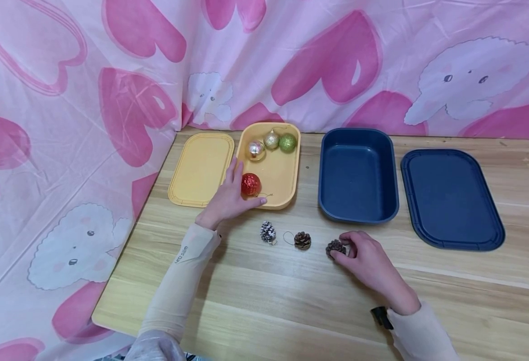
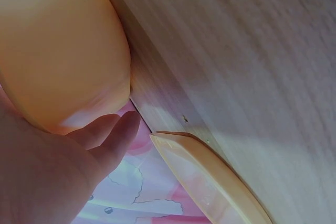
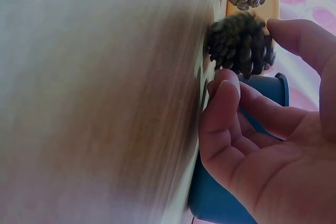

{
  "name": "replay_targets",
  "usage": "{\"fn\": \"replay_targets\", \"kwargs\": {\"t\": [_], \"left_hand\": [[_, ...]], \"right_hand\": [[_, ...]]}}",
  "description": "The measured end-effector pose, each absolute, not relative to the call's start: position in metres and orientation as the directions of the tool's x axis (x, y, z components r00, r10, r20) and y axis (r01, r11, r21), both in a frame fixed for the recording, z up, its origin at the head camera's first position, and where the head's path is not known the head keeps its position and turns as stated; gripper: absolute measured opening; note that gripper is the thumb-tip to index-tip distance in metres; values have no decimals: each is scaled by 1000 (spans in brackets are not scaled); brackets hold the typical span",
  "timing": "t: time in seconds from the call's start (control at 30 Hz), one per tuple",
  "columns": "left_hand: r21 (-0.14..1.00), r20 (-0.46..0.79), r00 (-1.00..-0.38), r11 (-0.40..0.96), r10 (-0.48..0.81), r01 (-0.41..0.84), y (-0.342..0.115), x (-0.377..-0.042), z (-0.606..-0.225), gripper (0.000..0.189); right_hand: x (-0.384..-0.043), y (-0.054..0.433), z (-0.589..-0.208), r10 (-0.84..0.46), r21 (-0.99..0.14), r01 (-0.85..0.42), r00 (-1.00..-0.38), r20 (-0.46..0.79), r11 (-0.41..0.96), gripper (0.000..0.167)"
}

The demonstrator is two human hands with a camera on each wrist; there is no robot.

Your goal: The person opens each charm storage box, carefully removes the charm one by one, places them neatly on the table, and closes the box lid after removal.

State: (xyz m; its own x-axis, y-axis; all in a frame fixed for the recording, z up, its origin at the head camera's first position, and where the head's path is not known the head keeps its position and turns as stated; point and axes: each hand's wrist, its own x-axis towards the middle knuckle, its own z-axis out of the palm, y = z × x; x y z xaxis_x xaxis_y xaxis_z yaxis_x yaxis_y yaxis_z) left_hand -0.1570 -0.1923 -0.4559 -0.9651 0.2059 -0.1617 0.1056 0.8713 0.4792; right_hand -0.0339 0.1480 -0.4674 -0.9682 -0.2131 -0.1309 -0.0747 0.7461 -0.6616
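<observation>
In the head view my right hand (image 1: 367, 260) has thumb and fingertips around a dark brown pine cone (image 1: 335, 248) low over the table. The right wrist view shows this pine cone (image 3: 240, 44) between the thumb and curled fingers. My left hand (image 1: 229, 199) spans the near left corner of a yellow container (image 1: 279, 199), fingers extended along its side and thumb by the front rim. Close to that hand, a red ornament ball (image 1: 250, 184) lies inside. Gold (image 1: 271, 139), green (image 1: 288, 143) and shiny pinkish-gold balls (image 1: 256, 150) sit toward the container's back.
A brown pine cone (image 1: 302, 240) with a string loop and a white-tipped pine cone (image 1: 268, 232) lie between my hands. A deep navy container (image 1: 358, 218) stands right of the yellow one. The yellow lid (image 1: 202, 168) lies far left, the navy lid (image 1: 453, 198) far right.
</observation>
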Motion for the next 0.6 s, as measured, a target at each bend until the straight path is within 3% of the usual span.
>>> {"fn": "replay_targets", "kwargs": {"t": [0.6], "left_hand": [[482, -161, -965, 870, 206, 106, -193, -157, -457, 126]], "right_hand": [[-33, 147, -466, -225, -661, -86, -966, -128, 745, 39]]}}
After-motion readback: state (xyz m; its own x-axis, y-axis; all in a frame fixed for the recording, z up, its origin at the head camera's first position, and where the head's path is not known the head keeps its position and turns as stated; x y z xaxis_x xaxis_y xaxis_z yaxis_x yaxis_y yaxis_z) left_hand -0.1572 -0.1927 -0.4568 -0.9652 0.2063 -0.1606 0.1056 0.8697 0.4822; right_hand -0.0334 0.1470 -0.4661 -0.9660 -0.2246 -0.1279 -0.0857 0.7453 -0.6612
